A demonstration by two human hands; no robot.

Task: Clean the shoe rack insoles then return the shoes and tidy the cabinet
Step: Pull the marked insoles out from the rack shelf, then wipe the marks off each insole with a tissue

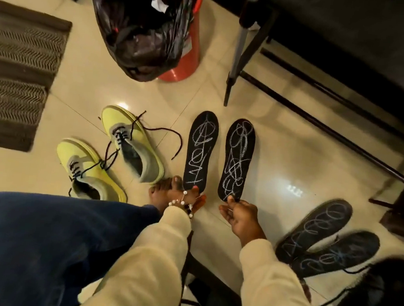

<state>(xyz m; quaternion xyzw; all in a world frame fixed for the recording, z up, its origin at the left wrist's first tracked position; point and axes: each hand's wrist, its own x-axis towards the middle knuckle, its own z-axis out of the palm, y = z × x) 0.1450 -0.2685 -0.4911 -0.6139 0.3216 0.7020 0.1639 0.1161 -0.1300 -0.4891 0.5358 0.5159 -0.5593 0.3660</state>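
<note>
Floor (280, 159): glossy cream tile, open between the shoes and the dark rails at right.
Doormat (16, 75): brown, ribbed, against the left edge.
Bin bag (138, 27): black, slumped over a red bin (186, 64) at top centre; its small label too blurred to read.
Yellow shoes (129, 142): pair left of centre, laces loose across the tile.
Marked insoles (200, 150): two, black, side by side at centre, heels toward the person, covered in white scribbles, no legible words.
Second insoles (322, 239): overlapping pair at lower right, also scribbled.
Left hand (192, 200): beaded bracelet, fingers pinching heel of the left insole.
Right hand (239, 216): fingers curled, pinching heel of the right insole (238, 160).
</note>
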